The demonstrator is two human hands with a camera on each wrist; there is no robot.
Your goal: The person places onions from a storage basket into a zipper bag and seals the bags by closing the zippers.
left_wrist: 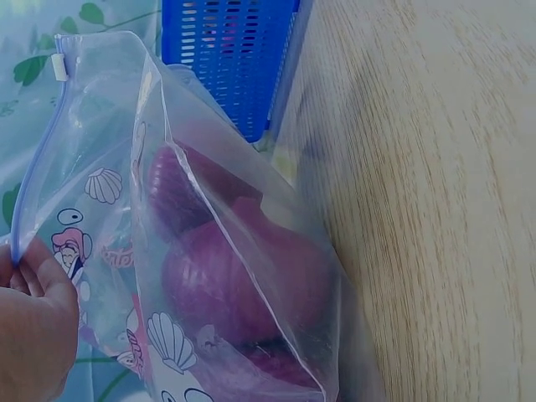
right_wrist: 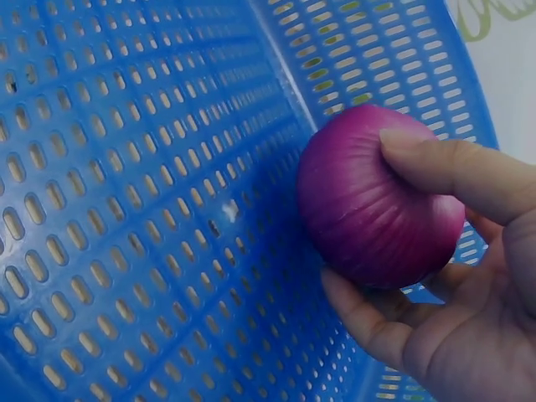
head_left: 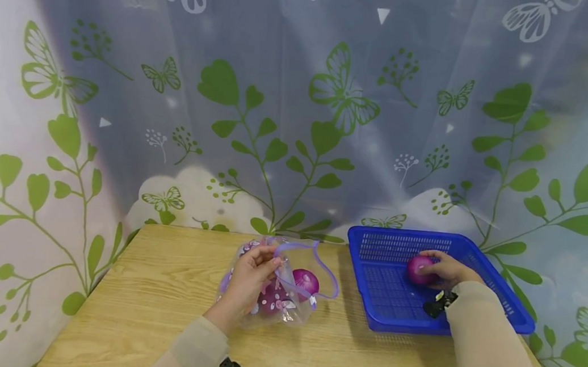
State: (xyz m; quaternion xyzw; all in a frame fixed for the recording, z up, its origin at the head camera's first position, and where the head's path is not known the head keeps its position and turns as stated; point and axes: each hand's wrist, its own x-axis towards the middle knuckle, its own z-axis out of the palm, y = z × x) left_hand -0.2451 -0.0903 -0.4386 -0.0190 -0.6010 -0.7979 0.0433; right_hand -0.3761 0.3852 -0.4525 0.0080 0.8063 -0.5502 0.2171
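Observation:
My right hand [head_left: 444,271] grips a red onion [right_wrist: 377,197] inside the blue basket [right_wrist: 151,209], thumb on one side and fingers curled round the other. My left hand [head_left: 251,277] pinches the purple zip edge of a clear printed zip bag [left_wrist: 105,184]. The bag lies on the table with its mouth spread toward the basket. Several red onions are in it; one onion [head_left: 306,283] shows near the mouth and another onion [left_wrist: 247,280] shows through the plastic in the left wrist view.
The wooden table [head_left: 164,288] carries the bag at the middle and the basket at the right. A patterned curtain [head_left: 278,120] with green leaves and butterflies hangs right behind the table. The basket has slotted walls and a raised rim.

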